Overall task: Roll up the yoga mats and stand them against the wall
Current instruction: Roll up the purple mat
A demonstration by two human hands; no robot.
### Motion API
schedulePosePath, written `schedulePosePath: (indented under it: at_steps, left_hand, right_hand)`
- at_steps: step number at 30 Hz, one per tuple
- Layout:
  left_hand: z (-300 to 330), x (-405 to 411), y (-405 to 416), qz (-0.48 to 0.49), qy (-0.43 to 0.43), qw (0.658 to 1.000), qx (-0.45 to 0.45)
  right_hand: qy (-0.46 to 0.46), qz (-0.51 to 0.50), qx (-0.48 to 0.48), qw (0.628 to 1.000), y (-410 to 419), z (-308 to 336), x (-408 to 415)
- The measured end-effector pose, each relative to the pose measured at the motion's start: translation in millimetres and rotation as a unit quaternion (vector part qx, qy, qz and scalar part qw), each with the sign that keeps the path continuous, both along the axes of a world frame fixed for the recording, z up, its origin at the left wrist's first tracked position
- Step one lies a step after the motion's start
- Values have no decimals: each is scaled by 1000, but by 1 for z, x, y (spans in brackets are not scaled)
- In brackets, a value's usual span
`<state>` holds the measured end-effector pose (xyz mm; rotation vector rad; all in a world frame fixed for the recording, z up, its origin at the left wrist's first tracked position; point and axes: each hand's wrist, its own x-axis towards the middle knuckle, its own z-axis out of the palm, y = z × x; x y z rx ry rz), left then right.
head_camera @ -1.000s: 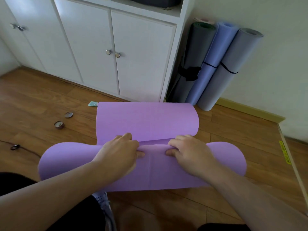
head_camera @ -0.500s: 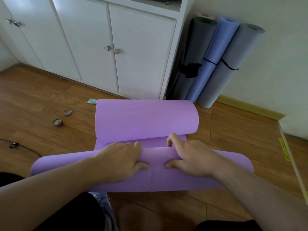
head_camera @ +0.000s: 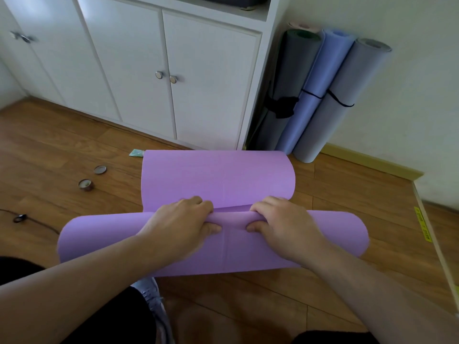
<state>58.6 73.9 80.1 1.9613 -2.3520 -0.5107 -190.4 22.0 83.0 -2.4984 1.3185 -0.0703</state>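
The soft foam yoga mat (head_camera: pixel 218 180) on the floor is plain lilac purple, with no print. The plank floor (head_camera: pixel 347 202) is warm orange-brown wood with darker grain. The panelled cupboard (head_camera: pixel 129 70) is white, its round knobs (head_camera: pixel 159 75) silver. Against the cream wall (head_camera: pixel 409 95) the rolled mats are dark grey with a green core (head_camera: pixel 290 70), periwinkle blue (head_camera: pixel 320 70) and pale grey-blue (head_camera: pixel 347 83), each crossed by a black strap. The skirting board (head_camera: pixel 367 160) is yellow-green. Near the floor's left edge lie two small round tins (head_camera: pixel 86 184), dull silver.

a home room: wood floor (head_camera: pixel 74 145), white cupboards (head_camera: pixel 139 70).
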Motion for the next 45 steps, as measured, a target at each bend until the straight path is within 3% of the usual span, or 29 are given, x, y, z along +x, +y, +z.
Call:
schedulePosePath:
  at_steps: [6,16,22,28,34,37,45]
  left_hand:
    - [-5,-3,-4,-46,-56,997,22]
    - [-4,2,2,-104,-34,989,98]
    - [-2,6,4,-135,-22,984,111]
    - [-4,6,3,-77,32,993,79]
    - [7,1,-3,-16,-54,998,10]
    - [3,-3,-2,-43,-71,997,-10]
    - [3,-4,3,-112,-104,986,61]
  right_hand:
    - [90,58,17,994,0,3,3]
    - [141,63,106,982,7,12,5]
    - [112,61,114,985,10,8,2]
    - [48,46,41,997,4,2,-1]
    - [51,19,-26,998,0,7,0]
    - [80,50,-29,995,-1,4,3]
    - [139,80,33,987,8,12,10]
